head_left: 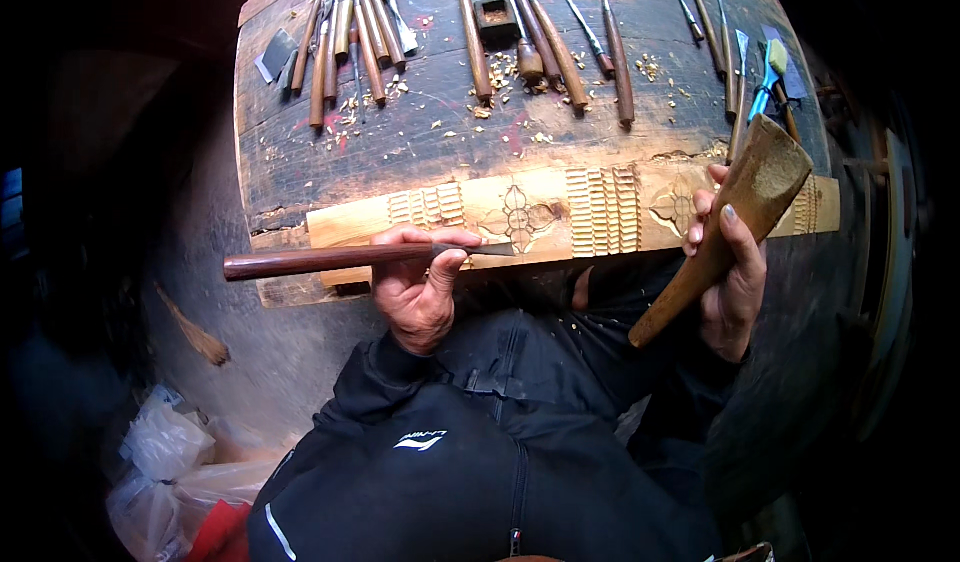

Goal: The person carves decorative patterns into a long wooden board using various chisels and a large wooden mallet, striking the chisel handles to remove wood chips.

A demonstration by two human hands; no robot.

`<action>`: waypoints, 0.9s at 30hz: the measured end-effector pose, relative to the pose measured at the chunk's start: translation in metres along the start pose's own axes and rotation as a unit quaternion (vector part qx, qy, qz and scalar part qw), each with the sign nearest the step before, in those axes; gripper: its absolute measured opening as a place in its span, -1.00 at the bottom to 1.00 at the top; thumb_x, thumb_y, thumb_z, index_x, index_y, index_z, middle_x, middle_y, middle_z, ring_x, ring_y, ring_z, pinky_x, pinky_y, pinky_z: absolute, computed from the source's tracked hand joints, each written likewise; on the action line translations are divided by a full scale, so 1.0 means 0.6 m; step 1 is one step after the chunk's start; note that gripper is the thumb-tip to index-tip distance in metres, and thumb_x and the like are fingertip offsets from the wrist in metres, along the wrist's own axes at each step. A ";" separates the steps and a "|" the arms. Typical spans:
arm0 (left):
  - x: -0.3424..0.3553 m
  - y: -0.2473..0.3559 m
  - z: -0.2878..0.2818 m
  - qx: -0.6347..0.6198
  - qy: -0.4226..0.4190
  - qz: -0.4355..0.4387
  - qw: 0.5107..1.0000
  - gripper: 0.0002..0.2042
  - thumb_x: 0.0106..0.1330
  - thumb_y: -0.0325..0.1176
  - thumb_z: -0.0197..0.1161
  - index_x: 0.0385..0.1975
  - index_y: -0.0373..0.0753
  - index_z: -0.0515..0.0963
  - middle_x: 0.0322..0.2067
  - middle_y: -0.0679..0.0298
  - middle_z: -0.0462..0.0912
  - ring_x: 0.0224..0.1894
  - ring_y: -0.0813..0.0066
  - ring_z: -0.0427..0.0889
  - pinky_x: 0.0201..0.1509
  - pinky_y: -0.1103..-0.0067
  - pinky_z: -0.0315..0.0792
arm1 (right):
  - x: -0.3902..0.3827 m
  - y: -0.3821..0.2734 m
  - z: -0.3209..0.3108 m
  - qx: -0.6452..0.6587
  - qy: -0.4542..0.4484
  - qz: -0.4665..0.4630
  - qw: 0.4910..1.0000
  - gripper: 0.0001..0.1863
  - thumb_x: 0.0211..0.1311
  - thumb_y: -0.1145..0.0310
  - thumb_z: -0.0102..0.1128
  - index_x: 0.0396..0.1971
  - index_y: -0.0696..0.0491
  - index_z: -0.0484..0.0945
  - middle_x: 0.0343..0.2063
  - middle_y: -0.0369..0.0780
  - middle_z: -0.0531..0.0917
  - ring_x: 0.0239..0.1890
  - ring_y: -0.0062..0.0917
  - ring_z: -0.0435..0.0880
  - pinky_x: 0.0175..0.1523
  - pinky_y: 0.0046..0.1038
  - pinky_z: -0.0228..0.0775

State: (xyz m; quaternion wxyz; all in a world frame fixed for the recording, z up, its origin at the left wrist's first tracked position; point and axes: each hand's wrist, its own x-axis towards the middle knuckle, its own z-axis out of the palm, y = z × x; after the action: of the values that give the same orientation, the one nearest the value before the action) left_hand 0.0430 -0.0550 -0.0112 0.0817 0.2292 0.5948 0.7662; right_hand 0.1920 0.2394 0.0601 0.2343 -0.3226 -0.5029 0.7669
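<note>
My left hand (415, 292) is closed around a wood carving chisel (320, 260) with a long dark handle. The chisel lies nearly level, its steel tip pointing right, over the near edge of a pale wooden board (365, 224). Rows of carved notches and flower outlines run along that board, one flower (520, 217) just beyond the chisel tip. In my right hand (735, 282) is a worn wooden mallet (740, 202), held aslant with its broad head up and to the right, above the board's right part.
Many wood-handled chisels (470, 47) lie across the far side of the dark worktable (420, 157), among wood shavings. A small dark square box (495, 22) and a blue brush (768, 77) are there too. On the floor at left are a hand broom (195, 332) and plastic bags (170, 452).
</note>
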 end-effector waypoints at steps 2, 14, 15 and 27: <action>-0.009 -0.010 0.005 -0.015 0.004 0.003 1.000 -0.66 0.54 -0.57 0.34 0.10 -0.27 0.29 -0.14 -0.07 0.80 -0.05 0.25 0.80 0.17 0.41 0.60 | 0.003 0.005 -0.006 0.008 -0.008 -0.005 1.000 -0.31 0.40 0.28 0.37 0.40 0.30 0.37 -0.20 -0.15 0.68 -0.29 -0.56 0.68 -0.21 -0.53 0.57; -0.013 -0.024 0.007 -0.016 0.028 -0.006 0.999 -0.72 0.57 -0.53 0.31 0.11 -0.28 0.35 -0.13 -0.03 0.80 -0.02 0.25 0.80 0.23 0.36 0.62 | 0.001 0.003 0.001 0.003 -0.014 0.001 1.000 -0.31 0.40 0.27 0.39 0.39 0.29 0.35 -0.20 -0.16 0.69 -0.30 -0.57 0.70 -0.19 -0.51 0.59; -0.013 -0.023 0.006 -0.012 0.026 -0.010 1.000 -0.72 0.57 -0.54 0.31 0.11 -0.27 0.35 -0.13 -0.04 0.80 -0.03 0.25 0.81 0.23 0.35 0.62 | 0.001 0.004 0.001 -0.001 -0.013 -0.001 1.000 -0.30 0.40 0.26 0.39 0.39 0.29 0.35 -0.20 -0.16 0.69 -0.30 -0.57 0.70 -0.19 -0.51 0.59; -0.019 -0.024 0.009 0.010 0.029 0.005 1.000 -0.73 0.56 -0.56 0.31 0.11 -0.28 0.37 -0.12 -0.03 0.80 -0.03 0.24 0.81 0.22 0.35 0.62 | -0.004 -0.005 0.012 -0.019 -0.033 0.006 0.999 -0.32 0.39 0.28 0.38 0.38 0.29 0.38 -0.19 -0.18 0.71 -0.32 -0.58 0.69 -0.21 -0.52 0.57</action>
State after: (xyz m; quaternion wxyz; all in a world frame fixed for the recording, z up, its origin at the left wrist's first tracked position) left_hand 0.0532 -0.0508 -0.0267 0.0589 0.2107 0.6030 0.7671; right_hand 0.1888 0.2345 0.0655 0.2066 -0.3047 -0.5227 0.7690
